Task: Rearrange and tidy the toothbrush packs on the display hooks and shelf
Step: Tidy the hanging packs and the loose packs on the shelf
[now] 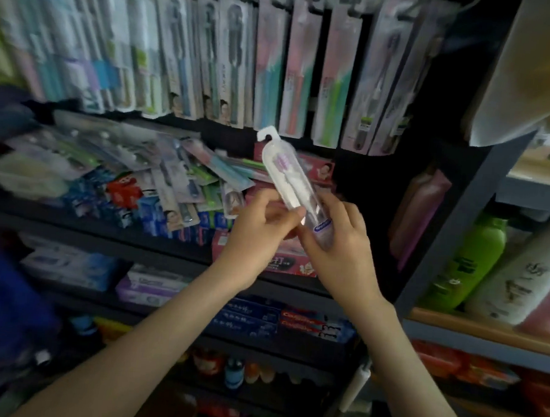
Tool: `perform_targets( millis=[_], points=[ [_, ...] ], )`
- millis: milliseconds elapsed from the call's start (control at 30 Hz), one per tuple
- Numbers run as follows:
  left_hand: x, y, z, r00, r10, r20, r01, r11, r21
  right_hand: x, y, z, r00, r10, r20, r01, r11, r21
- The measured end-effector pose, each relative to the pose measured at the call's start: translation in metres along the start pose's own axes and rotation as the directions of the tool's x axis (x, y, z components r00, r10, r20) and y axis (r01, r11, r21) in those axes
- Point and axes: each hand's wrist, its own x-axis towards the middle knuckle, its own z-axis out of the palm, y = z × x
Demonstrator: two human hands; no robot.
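Note:
A clear toothbrush pack (284, 173) with a white hang tab and a purple-bristled brush is tilted up and to the left, in front of the shelf. My left hand (258, 230) pinches its middle from the left. My right hand (336, 242) grips its lower end from the right. Above, rows of hanging toothbrush packs (300, 75) dangle from the display hooks (303, 0). A loose heap of toothbrush packs (178, 171) lies on the shelf (153, 238) to the left of my hands.
Toothpaste boxes (129, 206) sit under the heap, and more boxes (291, 324) fill the lower shelves. A dark upright post (453, 229) stands to the right. Beyond it are a green bottle (470, 263) and a white bottle (518, 277).

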Motion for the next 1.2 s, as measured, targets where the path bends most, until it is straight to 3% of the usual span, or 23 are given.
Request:
perform_targets(
  millis=[133, 367, 633, 767, 900, 1000, 1200],
  points=[
    [-0.025, 0.014, -0.028, 1.000, 0.009, -0.026, -0.007, 0.997, 0.081, -0.009, -0.029, 0.012, 0.998, -0.051, 0.047, 0.047, 0.994, 0.094],
    [-0.032, 0.041, -0.090, 0.999, 0.037, 0.007, -0.038, 0.973, 0.228, 0.008, -0.073, 0.037, 0.982, -0.047, 0.185, -0.006, 0.961, 0.275],
    [-0.021, 0.049, -0.213, 0.971, 0.138, -0.197, -0.064, 0.938, 0.340, 0.047, -0.166, 0.132, 0.972, -0.080, 0.221, -0.003, 0.936, 0.352],
    [-0.001, 0.052, -0.303, 0.927, 0.279, -0.250, -0.106, 0.836, 0.539, 0.076, -0.212, 0.196, 0.980, -0.059, 0.192, -0.013, 0.935, 0.355],
    [0.031, 0.046, -0.389, 0.906, 0.397, -0.146, -0.181, 0.675, 0.715, 0.100, -0.242, 0.242, 0.991, 0.066, 0.114, -0.100, 0.938, 0.332],
    [0.060, 0.041, -0.431, 0.901, 0.432, -0.035, -0.262, 0.606, 0.751, 0.116, -0.257, 0.258, 0.985, 0.156, 0.072, -0.172, 0.929, 0.328],
    [0.120, 0.046, -0.458, 0.910, 0.406, 0.083, -0.294, 0.491, 0.820, 0.152, -0.282, 0.259, 0.993, 0.117, 0.019, -0.119, 0.975, 0.185]
  ],
)
